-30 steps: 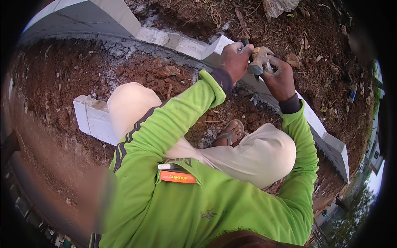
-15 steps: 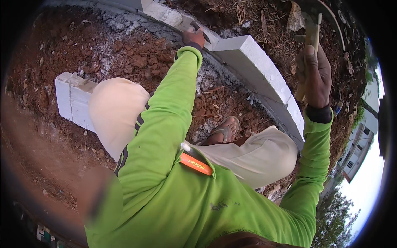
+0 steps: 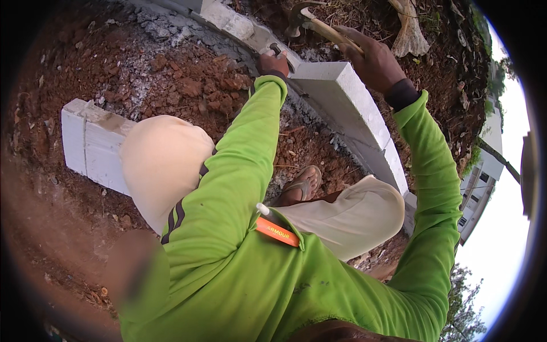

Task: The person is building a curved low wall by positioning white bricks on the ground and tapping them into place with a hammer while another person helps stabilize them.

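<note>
My left hand (image 3: 273, 64) is closed around a short dark metal chisel (image 3: 276, 49), its top end poking up past the fingers. The chisel is at the low broken-topped part of a pale concrete kerb (image 3: 245, 31); its tip is hidden. My right hand (image 3: 373, 61) grips the wooden handle of a hammer (image 3: 327, 31). The dark hammer head hangs in the air beyond the kerb, a little above and right of the chisel. Just right of my left hand, a taller white kerb block (image 3: 327, 77) stands in the curved row.
A loose white block (image 3: 97, 142) lies on the reddish soil beside my left knee. Grey mortar (image 3: 194, 37) runs along the kerb's foot. My sandalled foot (image 3: 305, 183) is inside the curve. Dry leaves and a pale dried stalk (image 3: 409, 31) lie beyond the kerb.
My right hand has swung the hammer down and left, from the upper right toward the chisel. My left hand stays at the kerb, with the chisel now tilted differently.
</note>
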Action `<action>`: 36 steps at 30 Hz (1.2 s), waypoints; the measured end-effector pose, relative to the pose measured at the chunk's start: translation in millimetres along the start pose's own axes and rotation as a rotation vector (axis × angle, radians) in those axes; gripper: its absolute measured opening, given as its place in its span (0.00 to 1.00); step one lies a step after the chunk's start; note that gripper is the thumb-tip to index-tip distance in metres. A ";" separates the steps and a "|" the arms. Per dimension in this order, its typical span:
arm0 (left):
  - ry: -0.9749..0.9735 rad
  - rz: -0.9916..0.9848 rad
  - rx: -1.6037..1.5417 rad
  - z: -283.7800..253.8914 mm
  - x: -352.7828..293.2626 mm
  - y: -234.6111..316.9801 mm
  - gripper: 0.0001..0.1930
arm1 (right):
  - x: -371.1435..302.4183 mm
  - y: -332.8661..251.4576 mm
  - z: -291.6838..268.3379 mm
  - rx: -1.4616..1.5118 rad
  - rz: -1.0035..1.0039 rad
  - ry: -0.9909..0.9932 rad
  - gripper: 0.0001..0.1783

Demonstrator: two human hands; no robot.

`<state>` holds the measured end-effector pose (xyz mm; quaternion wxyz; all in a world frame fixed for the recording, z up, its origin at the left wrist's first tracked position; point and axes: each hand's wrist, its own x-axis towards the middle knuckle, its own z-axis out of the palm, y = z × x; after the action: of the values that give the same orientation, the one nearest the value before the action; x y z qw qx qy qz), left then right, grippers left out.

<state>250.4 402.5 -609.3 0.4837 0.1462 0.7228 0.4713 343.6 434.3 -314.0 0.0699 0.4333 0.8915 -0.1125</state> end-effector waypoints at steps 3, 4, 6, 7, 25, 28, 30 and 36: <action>-0.001 -0.071 0.002 -2.3 6.6 -5.0 0.26 | 31.4 -1.9 9.7 -0.115 0.032 -0.108 0.23; -0.020 -0.056 -0.010 0.0 10.3 -7.8 0.25 | 43.1 -1.3 13.2 -0.138 0.017 -0.110 0.24; -0.037 -0.068 -0.059 -1.4 16.4 -16.3 0.24 | 68.1 -12.6 22.5 -0.157 -0.080 0.039 0.25; -0.054 -0.088 -0.095 1.4 17.0 -19.1 0.24 | 78.0 -18.9 28.2 -0.165 -0.119 0.116 0.25; 0.104 0.096 -0.089 9.4 -6.9 -14.5 0.25 | 118.7 -30.0 77.0 -0.350 -0.102 -0.284 0.27; 0.141 0.084 -0.023 -7.8 -12.9 -2.3 0.22 | 113.0 -63.0 58.3 -0.401 -0.134 -0.303 0.28; 0.131 0.068 -0.021 1.8 -16.0 -0.7 0.17 | 126.2 -32.6 58.6 -0.311 -0.425 -0.097 0.27; -0.010 -0.016 -0.069 -10.9 -16.9 9.4 0.22 | 122.6 -37.5 61.5 -0.369 -0.400 0.109 0.26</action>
<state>247.2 390.1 -591.1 0.4961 0.1259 0.7047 0.4913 240.4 488.6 -395.3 0.0759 0.2339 0.9672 0.0637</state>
